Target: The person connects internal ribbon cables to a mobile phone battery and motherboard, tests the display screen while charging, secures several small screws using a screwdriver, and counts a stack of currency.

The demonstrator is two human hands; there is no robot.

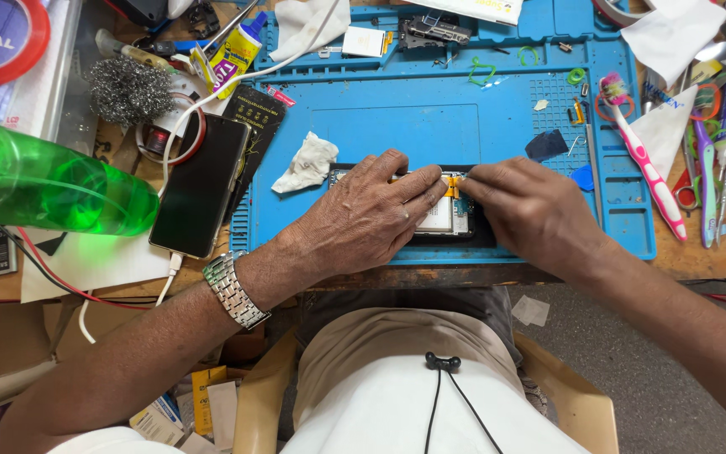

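Fingers (420, 187) of the left hand (363, 214) lie flat and close together across an opened phone (445, 220), pressing it down onto the blue work mat (397, 126) at frame centre; the flat press looks meant to keep the phone from sliding. Right hand (531, 210) comes in from the right, thumb and forefinger drawn together at a small orange flex connector (452, 184) on the phone's upper edge. Whether they pinch the connector itself or only push on it, I cannot tell; the tips hide the contact. Both hands touch the phone and nearly meet above it.

Head view, surroundings:
- Metal wristwatch (234, 290) on the left wrist, lower left of centre.
- Crumpled white tissue (306, 165) on the mat just left of the phone.
- Second phone (202, 185), dark screen up, left of the mat, with a white cable plugged into its lower end.
- Green plastic bottle (44, 189) lying on its side at the far left.
- Steel wool pad (128, 88) and a glue tube (237, 50) in the upper left.
- Pink toothbrush (644, 164) laid slantwise on the mat's right side; tweezers and other tools beyond it at the right edge.
- Wooden tabletop (707, 256) shows under the mat's lower right corner.

Small parts sit in the mat's upper trays, apart from the phone.
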